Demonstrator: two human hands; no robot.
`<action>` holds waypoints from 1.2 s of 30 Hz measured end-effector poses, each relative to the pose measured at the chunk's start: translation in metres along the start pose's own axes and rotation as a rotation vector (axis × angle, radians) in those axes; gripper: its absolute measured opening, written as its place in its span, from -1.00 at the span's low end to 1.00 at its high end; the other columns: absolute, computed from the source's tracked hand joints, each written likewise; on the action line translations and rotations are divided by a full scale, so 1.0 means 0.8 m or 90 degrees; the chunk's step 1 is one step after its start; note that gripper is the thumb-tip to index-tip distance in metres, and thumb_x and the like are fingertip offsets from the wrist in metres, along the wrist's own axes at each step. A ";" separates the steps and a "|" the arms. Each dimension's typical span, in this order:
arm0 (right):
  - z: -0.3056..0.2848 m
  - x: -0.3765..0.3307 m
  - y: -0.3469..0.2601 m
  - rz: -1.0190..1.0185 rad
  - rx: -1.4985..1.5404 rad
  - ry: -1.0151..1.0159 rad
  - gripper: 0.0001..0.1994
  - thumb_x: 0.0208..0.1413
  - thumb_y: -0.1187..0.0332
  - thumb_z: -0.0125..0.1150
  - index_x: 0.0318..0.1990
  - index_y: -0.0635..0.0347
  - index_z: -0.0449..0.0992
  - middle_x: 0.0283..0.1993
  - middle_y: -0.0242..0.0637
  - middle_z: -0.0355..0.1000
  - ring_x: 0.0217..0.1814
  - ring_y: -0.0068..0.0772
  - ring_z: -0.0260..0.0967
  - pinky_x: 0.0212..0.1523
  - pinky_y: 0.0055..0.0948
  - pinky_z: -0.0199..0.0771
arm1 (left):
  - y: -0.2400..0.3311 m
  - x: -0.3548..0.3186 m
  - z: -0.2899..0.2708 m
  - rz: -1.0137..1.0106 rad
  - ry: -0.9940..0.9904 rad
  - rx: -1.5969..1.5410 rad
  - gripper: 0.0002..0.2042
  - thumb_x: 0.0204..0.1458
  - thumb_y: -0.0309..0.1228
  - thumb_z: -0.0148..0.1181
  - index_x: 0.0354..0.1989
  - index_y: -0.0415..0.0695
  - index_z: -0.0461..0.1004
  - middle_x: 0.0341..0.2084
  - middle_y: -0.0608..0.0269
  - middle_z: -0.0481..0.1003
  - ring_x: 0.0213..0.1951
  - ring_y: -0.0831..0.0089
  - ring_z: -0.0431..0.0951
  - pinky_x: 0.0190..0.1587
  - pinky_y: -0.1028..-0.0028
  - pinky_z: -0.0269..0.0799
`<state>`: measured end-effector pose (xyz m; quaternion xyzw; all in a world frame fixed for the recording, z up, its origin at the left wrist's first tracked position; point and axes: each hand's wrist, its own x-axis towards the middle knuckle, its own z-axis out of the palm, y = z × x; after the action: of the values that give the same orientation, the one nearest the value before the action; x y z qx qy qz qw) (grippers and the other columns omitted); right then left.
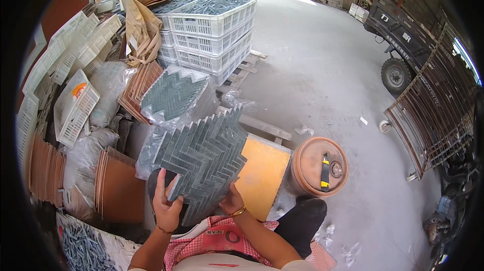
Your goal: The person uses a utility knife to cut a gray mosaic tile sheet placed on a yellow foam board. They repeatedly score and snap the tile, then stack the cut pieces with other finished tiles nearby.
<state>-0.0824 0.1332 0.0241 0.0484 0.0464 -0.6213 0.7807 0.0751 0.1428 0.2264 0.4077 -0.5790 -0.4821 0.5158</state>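
Both of my hands hold a dark grey-green herringbone mosaic tile sheet point(204, 157) tilted in front of my lap. My left hand point(165, 209) grips its lower left edge, thumb against the tiles and fingers around the side. At the lower right edge is my right hand point(232, 201), its fingers partly hidden behind the sheet. Just beyond lies a plastic-wrapped stack of similar herringbone sheets point(174, 94). An orange-yellow board point(263, 173) shows to the right of the sheet. Next to it, a yellow and black utility knife point(325, 173) rests on a brown round bucket's lid point(308, 162).
White plastic crates point(214, 47) full of tile strips stand stacked on a wooden pallet point(247, 72). Brown boards point(120, 188) and a white crate point(78, 107) crowd the left. Loose tile strips point(85, 251) lie lower left. A metal rack point(428, 110) and a cart point(398, 34) stand right.
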 end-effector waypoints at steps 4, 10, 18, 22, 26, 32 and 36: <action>0.038 -0.007 -0.003 0.004 -0.217 0.080 -0.60 -0.03 0.33 0.07 -0.03 0.15 0.16 -0.06 -0.23 0.27 -0.01 -0.26 0.22 -0.06 -0.23 0.28 | -0.014 -0.092 -0.042 -0.167 0.143 -0.147 -0.41 -0.33 -0.77 -0.05 0.04 -0.30 0.06 -0.09 0.10 0.27 -0.06 0.40 0.31 -0.05 0.51 0.20; 0.049 0.038 0.027 0.058 -0.517 0.115 -0.62 -0.13 0.52 0.13 -0.11 0.27 0.20 -0.17 -0.25 0.31 -0.15 -0.40 0.27 -0.11 -0.43 0.28 | -0.041 -0.154 -0.077 -0.404 0.369 -0.350 -0.47 -0.31 -0.79 -0.05 -0.03 -0.25 0.11 -0.21 0.20 0.32 -0.16 0.43 0.35 -0.13 0.50 0.28; 0.053 0.032 0.034 0.153 -0.575 0.100 -0.63 -0.06 0.51 0.04 -0.05 0.24 0.16 -0.14 -0.22 0.30 -0.15 -0.35 0.31 -0.13 -0.39 0.34 | -0.003 -0.103 -0.199 -0.584 -0.073 0.472 -0.76 -0.14 -0.31 0.03 -0.67 -0.24 0.44 -0.71 0.26 0.46 -0.57 0.50 0.50 -0.45 0.54 0.37; 0.030 0.001 0.047 0.343 -0.366 0.091 -0.60 -0.05 0.47 0.03 -0.02 0.26 0.13 -0.05 -0.19 0.25 -0.04 -0.31 0.25 -0.05 -0.33 0.27 | -0.080 -0.067 -0.263 -0.347 0.150 0.527 -0.70 -0.08 -0.29 0.02 -0.27 -0.28 0.34 -0.35 0.17 0.45 -0.31 0.38 0.45 -0.27 0.50 0.32; 0.026 -0.017 0.055 0.337 -0.396 0.093 -0.60 -0.06 0.50 0.02 -0.01 0.27 0.14 -0.06 -0.20 0.26 -0.02 -0.29 0.23 0.00 -0.30 0.23 | -0.142 -0.054 -0.293 -0.634 0.044 0.036 -0.62 -0.01 0.01 -0.14 -0.35 -0.08 0.32 -0.55 0.46 0.27 -0.48 0.55 0.24 -0.40 0.57 0.16; 0.077 -0.006 0.044 0.202 -0.532 0.130 -0.68 -0.09 0.61 0.00 -0.10 0.32 0.22 -0.14 -0.21 0.31 -0.12 -0.35 0.28 -0.07 -0.39 0.28 | -0.110 0.005 -0.292 -0.599 0.067 -0.163 -0.60 -0.03 0.10 -0.18 -0.49 0.01 0.30 -0.66 0.54 0.12 -0.59 0.66 0.09 -0.52 0.62 0.06; 0.120 0.042 0.039 0.181 -0.593 0.097 -0.66 -0.10 0.61 0.01 -0.09 0.32 0.21 -0.14 -0.23 0.30 -0.11 -0.38 0.27 -0.07 -0.42 0.27 | -0.073 0.045 -0.290 -0.484 0.075 -0.138 -0.63 -0.04 0.04 -0.09 -0.53 -0.05 0.31 -0.66 0.53 0.14 -0.60 0.69 0.13 -0.58 0.68 0.06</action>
<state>-0.0431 0.0948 0.1154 -0.2549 0.3691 -0.4163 0.7909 0.2988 0.0638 0.1774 0.5629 -0.3019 -0.6728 0.3731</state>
